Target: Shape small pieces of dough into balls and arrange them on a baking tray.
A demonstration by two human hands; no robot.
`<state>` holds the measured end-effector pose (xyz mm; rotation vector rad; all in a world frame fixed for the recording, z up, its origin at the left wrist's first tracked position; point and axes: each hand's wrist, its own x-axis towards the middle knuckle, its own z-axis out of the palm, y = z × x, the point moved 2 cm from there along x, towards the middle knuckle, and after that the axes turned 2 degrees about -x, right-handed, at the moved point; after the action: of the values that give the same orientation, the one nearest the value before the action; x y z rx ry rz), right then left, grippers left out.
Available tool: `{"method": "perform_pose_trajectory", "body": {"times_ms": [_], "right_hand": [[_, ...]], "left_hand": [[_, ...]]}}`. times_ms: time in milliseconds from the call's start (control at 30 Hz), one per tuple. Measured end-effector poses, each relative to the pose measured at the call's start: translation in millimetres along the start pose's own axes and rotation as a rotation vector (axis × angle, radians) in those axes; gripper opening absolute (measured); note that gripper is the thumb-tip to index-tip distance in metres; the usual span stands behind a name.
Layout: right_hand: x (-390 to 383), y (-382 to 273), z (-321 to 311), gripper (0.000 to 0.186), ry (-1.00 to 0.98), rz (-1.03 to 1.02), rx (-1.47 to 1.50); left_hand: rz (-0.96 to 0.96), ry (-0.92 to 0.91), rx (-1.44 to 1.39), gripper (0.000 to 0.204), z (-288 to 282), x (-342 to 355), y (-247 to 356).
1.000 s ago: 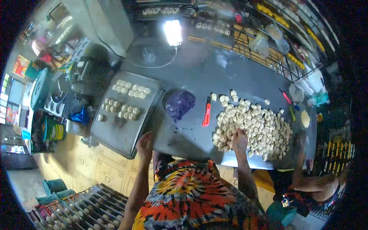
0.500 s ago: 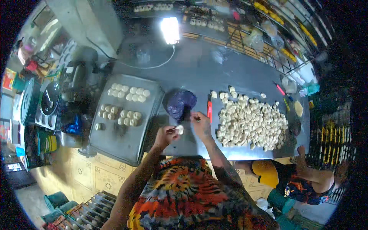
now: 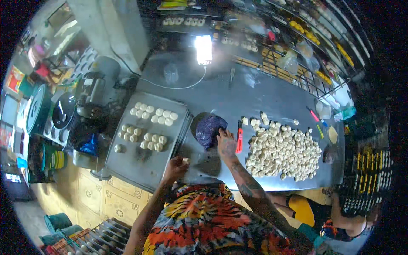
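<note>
Now right hand (image 3: 226, 145) touches one purple mound (image 3: 206, 132); left (image 3: 175, 169), one doughball (image 3: 186, 161).

The grey table (image 3: 265, 95) carries a deep purple mound (image 3: 207, 131) toward its near edge, a bright red cutter (image 3: 239, 140), and cream dough pieces (image 3: 284, 151) toward its near right corner. Pale balls (image 3: 154, 142) dot the grey tray (image 3: 136, 165) at the table's left edge; a tie-dye shirt (image 3: 208, 212) swirls orange, red, yellow and black.

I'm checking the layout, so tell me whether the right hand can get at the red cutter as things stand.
Likely yes: the right hand is at the purple mound, just left of the red cutter, and nothing visible blocks the way; the dough pieces lie beyond it.
</note>
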<state>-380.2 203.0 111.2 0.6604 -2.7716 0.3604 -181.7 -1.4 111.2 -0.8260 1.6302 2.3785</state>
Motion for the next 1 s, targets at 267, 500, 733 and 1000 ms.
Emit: {"method": "perform_pose_trajectory", "body": {"times_ms": [267, 500, 733, 1000], "right_hand": [[-5.5, 9.7, 13.5, 0.017, 0.0, 0.021, 0.16], [15.9, 29.2, 7.9, 0.016, -0.183, 0.113, 0.579], [-9.5, 43.5, -46.9, 0.02, -0.481, 0.234, 0.94], [-77.8, -31.8, -75.8, 0.027, -0.012, -0.106, 0.45]], "left_hand": [[0.102, 0.102, 0.038, 0.026, 43.7, -18.7, -42.3], [0.148, 0.123, -0.128, 0.028, 92.0, -28.0, -65.1], [0.214, -0.033, 0.088, 0.029, 126.7, -4.9, -12.3], [0.419, -0.138, 0.267, 0.025, 108.7, 29.4, 16.9]]}}
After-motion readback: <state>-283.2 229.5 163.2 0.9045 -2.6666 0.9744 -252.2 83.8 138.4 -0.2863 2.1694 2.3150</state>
